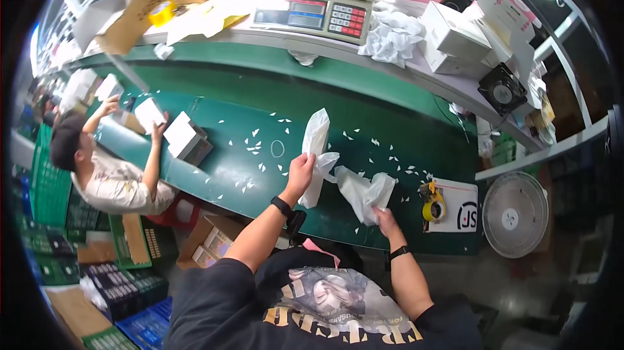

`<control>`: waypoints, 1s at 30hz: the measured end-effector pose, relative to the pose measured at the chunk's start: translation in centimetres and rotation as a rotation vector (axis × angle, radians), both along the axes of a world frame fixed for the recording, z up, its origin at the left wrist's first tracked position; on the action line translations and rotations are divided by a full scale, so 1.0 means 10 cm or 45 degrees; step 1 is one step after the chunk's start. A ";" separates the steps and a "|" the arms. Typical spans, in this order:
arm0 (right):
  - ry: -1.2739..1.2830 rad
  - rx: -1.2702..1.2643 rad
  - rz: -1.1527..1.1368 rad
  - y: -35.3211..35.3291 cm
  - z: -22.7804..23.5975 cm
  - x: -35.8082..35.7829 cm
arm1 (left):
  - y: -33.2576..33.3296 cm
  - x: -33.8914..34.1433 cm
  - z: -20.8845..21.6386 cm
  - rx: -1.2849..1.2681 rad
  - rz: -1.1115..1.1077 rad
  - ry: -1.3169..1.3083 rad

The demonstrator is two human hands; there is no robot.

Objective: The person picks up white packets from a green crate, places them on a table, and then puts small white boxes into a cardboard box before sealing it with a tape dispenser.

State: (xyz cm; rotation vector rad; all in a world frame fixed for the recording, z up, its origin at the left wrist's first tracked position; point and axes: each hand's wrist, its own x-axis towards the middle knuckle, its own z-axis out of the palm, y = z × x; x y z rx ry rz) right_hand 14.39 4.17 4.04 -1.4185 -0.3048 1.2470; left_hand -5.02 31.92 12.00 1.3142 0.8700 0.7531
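My left hand [299, 173] is closed around the middle of a long, narrow white plastic bag [316, 130], which stands out above and below the fist over the green table [253, 135]. To its right, my right hand [387, 220] pinches the lower edge of a crumpled white plastic bag [364, 193]. The two pieces of thin plastic meet near a loose flap between my hands; whether they are joined I cannot tell. Small white paper scraps [252, 143] lie scattered over the tabletop around both hands.
A yellow tape dispenser [433, 208] rests on a white parcel [455, 206] at the right. A fan [515, 215] stands beyond the table's right end. A scale [312, 15] sits on the shelf ahead. At the left, a co-worker [117, 171] handles a white box [150, 113].
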 end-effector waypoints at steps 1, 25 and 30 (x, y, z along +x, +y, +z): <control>-0.005 -0.034 -0.004 -0.08 -0.01 -0.11 | 0.00 0.06 -0.04 -0.035 -0.015 -0.060; 0.329 -0.313 -0.705 -0.54 -0.68 -1.03 | 1.65 -0.19 -0.85 -0.186 -0.389 0.533; -0.065 -0.772 -0.550 -0.60 -0.64 -0.91 | 1.76 -0.76 -1.21 -0.142 -0.321 0.705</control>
